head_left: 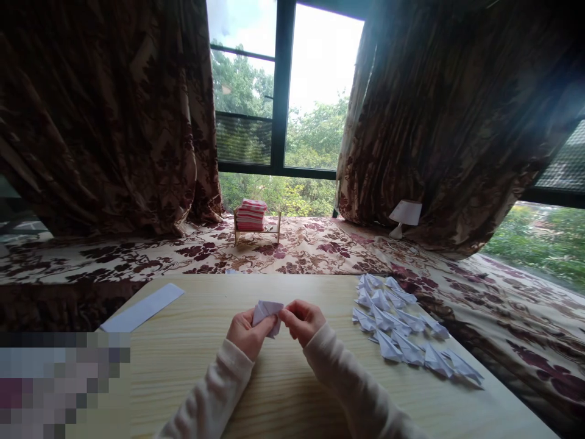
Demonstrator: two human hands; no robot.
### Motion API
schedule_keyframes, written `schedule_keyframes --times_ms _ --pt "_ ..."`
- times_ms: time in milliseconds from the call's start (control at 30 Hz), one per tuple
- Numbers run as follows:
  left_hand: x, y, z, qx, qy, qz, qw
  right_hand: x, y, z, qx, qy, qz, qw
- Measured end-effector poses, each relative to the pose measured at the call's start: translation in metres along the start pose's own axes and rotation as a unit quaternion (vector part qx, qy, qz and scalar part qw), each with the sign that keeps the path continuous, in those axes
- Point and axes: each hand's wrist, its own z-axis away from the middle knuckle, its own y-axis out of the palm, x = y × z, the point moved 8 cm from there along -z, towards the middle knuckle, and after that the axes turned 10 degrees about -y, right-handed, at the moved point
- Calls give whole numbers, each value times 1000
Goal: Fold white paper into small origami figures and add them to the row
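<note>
A small piece of folded white paper [266, 311] is held above the middle of the wooden table. My left hand [249, 332] grips it, the thumb pressed across its front. At the paper's right edge, my right hand [304, 320] has thumb and forefinger pinched together on a corner, the other fingers curled in. On the right side of the table [196, 378] lie several folded white paper pieces [388, 317] with pointed ends, set in loose rows. A flat white paper strip [144, 306] rests at the table's left edge.
Beyond the table, a ledge covered in floral cloth [315, 244] carries a small rack [280, 227] with folded pink-striped cloths [251, 216] and a small white lamp [406, 213]. Patterned curtains [425, 110] flank the window. Pixelation hides the lower left corner.
</note>
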Motion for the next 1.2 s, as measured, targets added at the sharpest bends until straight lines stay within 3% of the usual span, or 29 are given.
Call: schedule_keyframes --times_ms 133,300,667,1200 --pt "10 -3 -7 -5 -28 23 999 2 -1 1 4 -6 27 1000" --pt "12 3 -4 17 -36 -12 999 27 -18 -6 14 -93 96 991" --pt "15 17 5 102 -70 -63 990 45 -9 -3 137 -202 149 958" --pt "17 16 2 141 -90 -97 981 46 -9 -3 144 -224 193 944"
